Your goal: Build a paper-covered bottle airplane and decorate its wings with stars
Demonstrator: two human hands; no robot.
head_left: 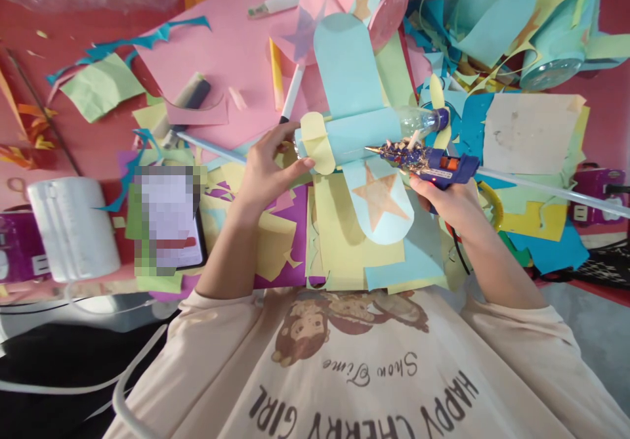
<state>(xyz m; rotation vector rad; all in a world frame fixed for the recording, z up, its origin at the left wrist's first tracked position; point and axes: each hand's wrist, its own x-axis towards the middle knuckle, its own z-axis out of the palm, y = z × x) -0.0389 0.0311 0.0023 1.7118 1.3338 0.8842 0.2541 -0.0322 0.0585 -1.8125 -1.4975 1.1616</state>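
A plastic bottle point(416, 123) wrapped in light blue paper lies sideways in front of me, its purple cap pointing right. Paper wings stick out from it, the nearer one bearing an orange star point(378, 199). Pale yellow paper strips cross both its tail end and its cap. My left hand point(273, 167) grips the bottle's left end, thumb on the yellow strip. In my right hand point(445, 196) is a blue glue gun point(453, 167), its nozzle pointing left just over the blue wrap. Whether the nozzle touches the paper I cannot tell. A clear glue stick point(546, 191) extends from its back.
Paper scraps cover the red table. A phone point(184, 229) and a white device point(73, 229) lie at left. Markers point(275, 75) rest on pink paper point(236, 32) behind. Another blue-wrapped bottle point(556, 52) is at the far right, a purple box point(598, 193) at the right edge.
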